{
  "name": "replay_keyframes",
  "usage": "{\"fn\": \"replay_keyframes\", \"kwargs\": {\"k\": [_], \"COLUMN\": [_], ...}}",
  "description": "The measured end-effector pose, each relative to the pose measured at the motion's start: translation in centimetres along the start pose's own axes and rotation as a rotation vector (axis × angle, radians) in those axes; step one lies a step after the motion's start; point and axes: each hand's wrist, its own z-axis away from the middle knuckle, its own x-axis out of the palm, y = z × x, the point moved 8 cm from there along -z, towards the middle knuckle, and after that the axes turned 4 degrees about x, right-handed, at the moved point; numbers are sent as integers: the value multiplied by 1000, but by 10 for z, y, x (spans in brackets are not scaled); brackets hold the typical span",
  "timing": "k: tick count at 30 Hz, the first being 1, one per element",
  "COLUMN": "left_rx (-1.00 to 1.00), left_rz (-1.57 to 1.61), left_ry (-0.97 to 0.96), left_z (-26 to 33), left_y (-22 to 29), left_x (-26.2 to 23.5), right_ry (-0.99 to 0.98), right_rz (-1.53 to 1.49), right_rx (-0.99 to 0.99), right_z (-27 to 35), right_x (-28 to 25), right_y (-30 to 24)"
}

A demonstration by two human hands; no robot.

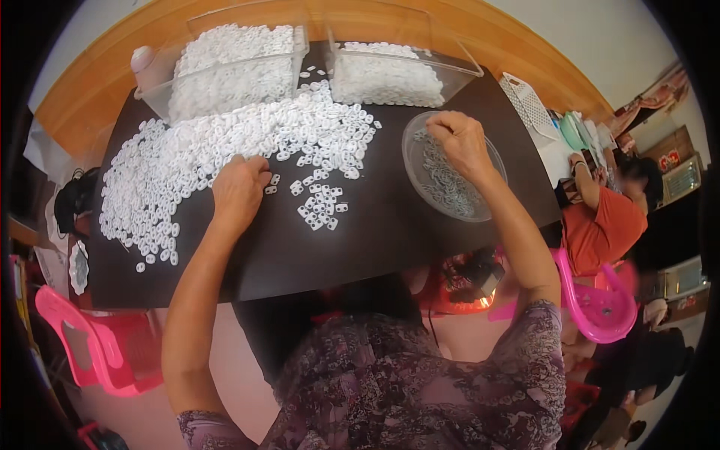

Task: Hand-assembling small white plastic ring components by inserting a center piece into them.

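My left hand (pixel 238 191) is at the front edge of a wide pile of small white oval plastic pieces (pixel 225 139), each with two holes. Its fingers are curled together, and what they grip is hidden. Over a round clear tub (pixel 491 211) my right hand (pixel 461 142) hangs with thumb and fingers pinched; anything between them is too small to make out. The tub holds many thin grey metal parts (pixel 448 184), too fine to tell their exact kind. Between my hands lies a small separate cluster of the white pieces (pixel 322 206).
Two clear plastic bins, a left one (pixel 225 75) and a right one (pixel 386 75), stand at the back of the dark table (pixel 285 262), filled with white pieces. A pink chair (pixel 101 341) is at left. At right, a person in an orange top (pixel 604 229) sits near a pink stool (pixel 600 307).
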Motion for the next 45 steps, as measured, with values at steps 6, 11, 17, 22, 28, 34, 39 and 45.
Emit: {"fn": "replay_keyframes", "kwargs": {"k": [6,11,17,22,28,34,39,45], "left_rx": [51,51,-5,-4,-413,-506,-506,-501], "left_rz": [-103,-120,-24,101,694,1249,1418,1404], "left_ry": [-28,-34,-28,65,23,90,175,277], "left_z": [-4,-3,-1,14,55,96,116,133], "left_y": [2,0,-3,-17,-33,0,11,11], "left_x": [9,11,7,-2,-9,-12,-20,-33], "right_ry": [-192,-173,-243,-315,-36,-90,-239,-331], "right_rz": [-74,37,100,96,96,-224,-619,-728], "right_rx": [69,-133,-128,-74,-286,-152,-93,-229], "right_z": [26,31,21,21,30,59,80,100], "right_x": [27,51,73,81,31,30,80,116], "right_y": [33,22,25,28,-16,-99,-168,-215]}}
